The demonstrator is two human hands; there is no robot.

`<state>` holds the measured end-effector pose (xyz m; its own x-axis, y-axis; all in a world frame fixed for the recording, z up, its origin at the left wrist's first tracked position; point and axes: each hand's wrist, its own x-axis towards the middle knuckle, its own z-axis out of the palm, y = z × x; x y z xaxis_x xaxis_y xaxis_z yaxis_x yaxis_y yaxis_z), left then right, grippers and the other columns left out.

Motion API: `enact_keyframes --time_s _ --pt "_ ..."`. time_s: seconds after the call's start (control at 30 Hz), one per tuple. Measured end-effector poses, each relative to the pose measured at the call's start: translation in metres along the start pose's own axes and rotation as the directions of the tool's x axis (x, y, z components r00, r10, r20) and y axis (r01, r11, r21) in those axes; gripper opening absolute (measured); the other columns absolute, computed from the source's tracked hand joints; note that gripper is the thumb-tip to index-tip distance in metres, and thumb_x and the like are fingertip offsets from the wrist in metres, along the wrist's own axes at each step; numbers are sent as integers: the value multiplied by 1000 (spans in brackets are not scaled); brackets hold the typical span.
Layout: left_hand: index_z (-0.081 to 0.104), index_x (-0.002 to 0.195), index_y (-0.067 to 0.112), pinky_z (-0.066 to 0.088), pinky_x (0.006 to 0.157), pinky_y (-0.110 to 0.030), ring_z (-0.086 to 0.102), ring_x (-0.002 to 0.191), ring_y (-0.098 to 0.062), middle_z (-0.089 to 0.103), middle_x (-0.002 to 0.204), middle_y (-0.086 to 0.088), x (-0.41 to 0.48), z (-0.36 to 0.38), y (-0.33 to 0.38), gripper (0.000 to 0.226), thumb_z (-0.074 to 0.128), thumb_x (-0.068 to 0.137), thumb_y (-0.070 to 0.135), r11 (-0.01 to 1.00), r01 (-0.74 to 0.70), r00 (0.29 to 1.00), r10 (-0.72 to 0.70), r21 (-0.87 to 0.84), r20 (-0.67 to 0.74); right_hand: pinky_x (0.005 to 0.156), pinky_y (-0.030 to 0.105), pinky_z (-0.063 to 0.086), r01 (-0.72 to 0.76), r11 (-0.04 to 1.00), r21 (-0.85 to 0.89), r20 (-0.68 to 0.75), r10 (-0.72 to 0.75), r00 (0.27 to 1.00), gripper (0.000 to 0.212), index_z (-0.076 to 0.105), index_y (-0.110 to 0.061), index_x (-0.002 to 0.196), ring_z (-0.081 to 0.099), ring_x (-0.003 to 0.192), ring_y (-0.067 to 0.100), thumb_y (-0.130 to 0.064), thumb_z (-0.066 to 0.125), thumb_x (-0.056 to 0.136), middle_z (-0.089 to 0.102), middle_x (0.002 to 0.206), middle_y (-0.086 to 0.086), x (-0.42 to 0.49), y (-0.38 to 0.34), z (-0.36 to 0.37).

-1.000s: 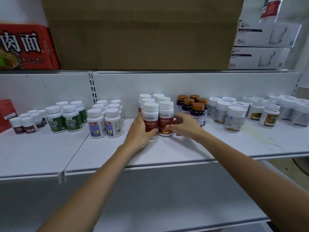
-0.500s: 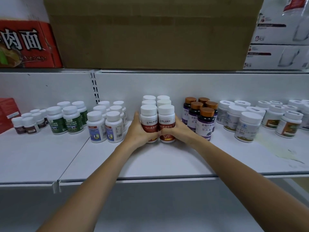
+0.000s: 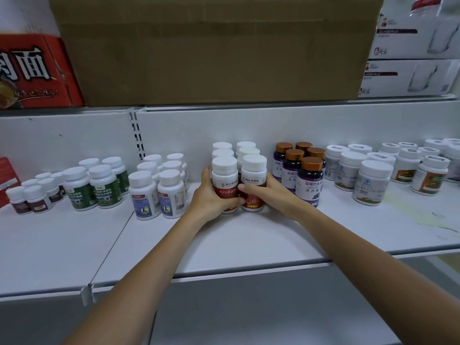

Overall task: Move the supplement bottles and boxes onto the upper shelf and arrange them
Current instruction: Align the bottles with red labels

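Several white-capped bottles with red labels [image 3: 253,175] stand in two rows at the middle of the white shelf [image 3: 224,245]. My left hand [image 3: 211,197] wraps round the front left bottle [image 3: 224,175], its thumb across the label. My right hand [image 3: 267,194] grips the front right bottle from the right side, its thumb lying over the red label. Both front bottles stand upright on the shelf, touching each other. The rows behind them are partly hidden.
Blue-label bottles [image 3: 155,192] and green-label bottles [image 3: 92,186] stand to the left, small dark-red ones [image 3: 29,199] farther left. Copper-capped purple bottles [image 3: 307,178] sit close on the right, then white bottles [image 3: 371,183]. A cardboard box [image 3: 214,48] fills the shelf above.
My right hand has closed in from the right onto the front right bottle and both hands now clasp the front pair together. The camera has moved nearer.
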<state>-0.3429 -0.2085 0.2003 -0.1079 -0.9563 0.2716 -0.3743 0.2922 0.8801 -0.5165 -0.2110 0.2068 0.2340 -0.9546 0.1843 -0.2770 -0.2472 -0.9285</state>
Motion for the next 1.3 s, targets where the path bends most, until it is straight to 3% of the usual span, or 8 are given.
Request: enact_keyframes --time_s 0.2,0.4,0.5,0.57,0.83,0.93,1.13,1.3 --pt "30 132 22 48 91 -32 58 103 -14 60 113 7 3 3 -2 98 89 54 23 999 15 999 -16 -31 -28 103 39 44 -52 999 -16 -52 51 997 100 37 -27 137 59 113 9 -67 75 53 61 124 -8 3 4 7" --pt "30 130 19 46 83 -23 58 100 -8 56 106 16 4 3 4 91 86 60 9 994 -34 999 37 -103 25 98 30 46 26 999 33 -61 -24 998 81 40 -26 136 58 114 7 -51 73 66 60 127 -6 -4 -8 4" --pt "28 132 22 43 84 -21 55 99 1 53 108 20 5 2 6 92 86 60 12 993 -65 998 67 -103 21 111 35 30 38 980 194 -133 -12 991 67 36 -32 141 38 135 13 -67 43 84 41 147 -5 -6 -23 2" --pt "27 135 24 42 88 -23 55 104 -3 54 112 19 6 2 6 97 87 59 16 994 -74 997 75 -77 21 114 37 23 -8 970 244 -164 49 985 61 32 -28 145 30 140 17 -60 24 93 32 152 -2 -5 -30 2" --pt "26 141 25 43 94 -27 54 112 -10 55 120 13 3 -3 8 105 89 56 30 999 -26 1000 27 42 -14 109 35 28 -82 976 201 -124 108 986 56 32 -22 145 33 138 21 -51 26 97 33 152 4 -5 -41 3" --pt "26 141 22 37 89 -21 50 114 -8 50 123 13 -3 -5 14 102 87 59 28 996 -28 999 32 81 -37 113 38 25 -15 994 110 -196 37 980 70 30 -24 146 29 140 20 -64 35 89 29 154 0 -8 -39 1" --pt "-2 149 11 12 114 -31 9 145 -18 8 158 -4 -24 -4 30 123 82 64 40 980 11 990 16 198 -137 112 40 33 63 970 -237 -384 -152 911 86 24 -21 149 35 137 19 -59 56 79 32 153 3 -38 -31 0" --pt "7 149 10 7 115 -30 4 145 -19 7 158 -7 -52 1 43 108 77 71 40 932 -139 929 239 334 -283 93 20 38 165 877 -452 -520 -409 750 50 45 -9 135 51 116 15 -32 55 92 53 132 5 -67 -31 -6"
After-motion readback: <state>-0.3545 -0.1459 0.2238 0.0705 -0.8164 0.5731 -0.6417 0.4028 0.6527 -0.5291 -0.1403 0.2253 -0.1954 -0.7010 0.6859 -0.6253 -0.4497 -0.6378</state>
